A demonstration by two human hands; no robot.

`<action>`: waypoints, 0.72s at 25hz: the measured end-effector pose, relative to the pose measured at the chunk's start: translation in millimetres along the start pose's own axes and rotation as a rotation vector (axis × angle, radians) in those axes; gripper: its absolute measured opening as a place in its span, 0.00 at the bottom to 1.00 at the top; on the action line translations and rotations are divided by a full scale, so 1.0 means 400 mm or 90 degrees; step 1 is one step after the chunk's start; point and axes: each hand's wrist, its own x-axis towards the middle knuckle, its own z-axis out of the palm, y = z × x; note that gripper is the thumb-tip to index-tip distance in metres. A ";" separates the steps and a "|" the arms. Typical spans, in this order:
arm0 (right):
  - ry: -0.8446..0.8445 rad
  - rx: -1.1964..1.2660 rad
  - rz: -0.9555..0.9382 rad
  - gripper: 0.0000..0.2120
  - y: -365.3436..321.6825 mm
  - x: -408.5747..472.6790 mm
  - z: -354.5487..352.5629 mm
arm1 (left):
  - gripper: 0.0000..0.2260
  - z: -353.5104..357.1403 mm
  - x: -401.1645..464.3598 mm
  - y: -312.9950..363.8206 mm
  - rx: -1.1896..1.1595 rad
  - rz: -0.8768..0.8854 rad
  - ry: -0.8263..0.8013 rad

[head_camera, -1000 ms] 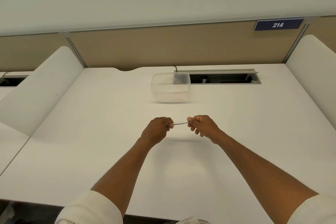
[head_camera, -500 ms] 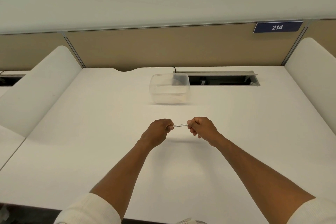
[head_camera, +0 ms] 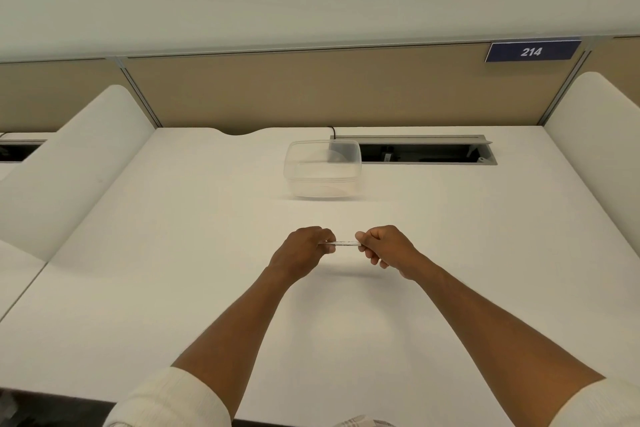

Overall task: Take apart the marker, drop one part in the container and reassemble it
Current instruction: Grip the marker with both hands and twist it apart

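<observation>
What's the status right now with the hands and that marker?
Both hands, left and right, grip the marker by its ends. Marker in one piece. Container beyond, nothing between.

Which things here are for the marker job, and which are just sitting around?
For the job:
marker, held by the left hand and the right hand
clear container, on the desk

Just there:
cable slot
sign 214
</observation>
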 end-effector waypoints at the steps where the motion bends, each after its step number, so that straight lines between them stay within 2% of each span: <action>1: -0.003 -0.004 -0.001 0.17 0.000 0.002 0.001 | 0.03 -0.002 0.002 0.000 0.015 0.007 -0.005; 8: 0.061 0.000 -0.031 0.10 0.004 0.007 0.014 | 0.10 -0.019 0.014 0.002 0.056 0.001 -0.060; 18: 0.090 -0.197 -0.174 0.13 -0.009 0.020 -0.028 | 0.11 -0.039 0.054 0.011 0.028 -0.005 -0.126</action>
